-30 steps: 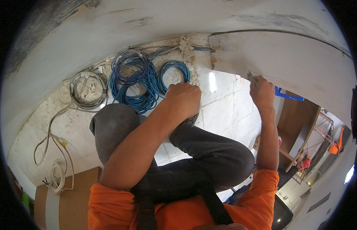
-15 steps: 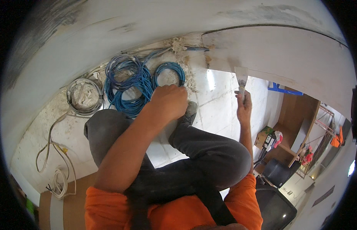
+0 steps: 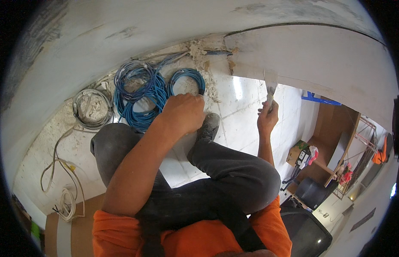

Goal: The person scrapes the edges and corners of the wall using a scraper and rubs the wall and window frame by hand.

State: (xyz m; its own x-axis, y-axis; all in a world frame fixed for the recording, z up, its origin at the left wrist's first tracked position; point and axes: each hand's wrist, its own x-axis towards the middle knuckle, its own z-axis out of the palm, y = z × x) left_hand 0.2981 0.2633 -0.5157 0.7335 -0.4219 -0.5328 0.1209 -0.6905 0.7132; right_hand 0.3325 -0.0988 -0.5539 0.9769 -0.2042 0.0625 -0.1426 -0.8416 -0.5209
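My right hand [image 3: 268, 116] grips a putty knife [image 3: 270, 81] by its handle. The wide blade points away from me and overlaps the lower edge of the pale wall panel [image 3: 311, 60]. Over the floor in front of my knees, my left hand [image 3: 184, 112] is closed in a fist with its back toward me, so anything in its fingers is hidden. A small coil of blue cable [image 3: 172, 81] lies just beyond that fist. Left of it, a larger tangle of blue cable coils [image 3: 133, 109] rests on the floor.
A grey cable coil [image 3: 76, 112] and a white cable bundle [image 3: 67, 205] lie to the left. Plaster debris [image 3: 197, 51] lines the wall's foot. At right stand a wooden shelf unit [image 3: 332, 120], a cardboard box [image 3: 296, 152] and a black chair [image 3: 311, 192]. My shoe [image 3: 209, 126] is below the left fist.
My right hand has drawn slightly left and toward me with the putty knife, whose blade looks more tilted. The left fist has shifted slightly left, along with a small shift of the whole view.
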